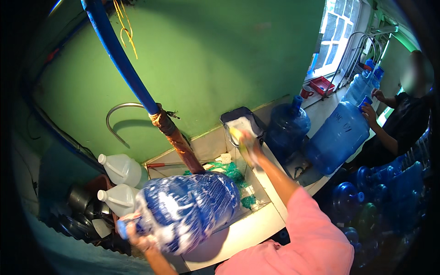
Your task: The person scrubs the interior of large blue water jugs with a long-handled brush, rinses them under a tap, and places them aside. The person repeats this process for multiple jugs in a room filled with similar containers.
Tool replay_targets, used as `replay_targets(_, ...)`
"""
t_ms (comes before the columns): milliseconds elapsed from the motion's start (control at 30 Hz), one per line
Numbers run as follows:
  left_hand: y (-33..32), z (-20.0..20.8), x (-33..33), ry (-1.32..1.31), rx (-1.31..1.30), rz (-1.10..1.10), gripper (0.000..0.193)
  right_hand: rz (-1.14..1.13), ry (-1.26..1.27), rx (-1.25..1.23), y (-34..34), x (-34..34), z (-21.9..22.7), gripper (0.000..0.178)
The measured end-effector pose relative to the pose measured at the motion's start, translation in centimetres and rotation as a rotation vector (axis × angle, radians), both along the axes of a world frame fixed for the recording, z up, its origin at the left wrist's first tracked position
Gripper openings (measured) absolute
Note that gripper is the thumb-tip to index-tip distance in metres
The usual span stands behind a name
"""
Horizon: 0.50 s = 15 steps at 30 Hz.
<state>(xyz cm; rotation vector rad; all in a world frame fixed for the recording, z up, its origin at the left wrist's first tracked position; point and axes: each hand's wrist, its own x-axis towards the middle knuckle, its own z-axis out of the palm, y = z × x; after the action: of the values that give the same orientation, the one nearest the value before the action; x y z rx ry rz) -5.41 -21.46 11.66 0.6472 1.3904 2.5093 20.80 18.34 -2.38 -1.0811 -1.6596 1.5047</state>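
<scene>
A large blue water jug, coated in white suds, lies on its side over the tiled basin. My left hand is closed round its neck, beside the blue mouth end. Farther off to the right, my right hand, smeared by motion, grips a yellow-green sponge. That sponge is at a dark square tub with white foam in it. Behind the jug, a blue and brown pipe slants down to the basin. Green netting lies on the basin floor.
Two white plastic jugs stand at the left, near black containers. A dark blue water jug stands beyond the tub. At the right, a co-worker touches another blue jug. A curved metal pipe juts from the wall.
</scene>
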Motion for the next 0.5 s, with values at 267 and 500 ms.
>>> replay_targets(267,13.3,-15.8,4.4,0.418,-0.454,-0.026,0.039,0.638,-0.197,0.418,-5.0,-10.6,3.1,0.09)
replay_targets(500,17.6,-21.8,6.0,-0.738,0.542,-0.259,0.04,0.475,-0.446,0.092,-14.0,-14.9,1.7,0.048)
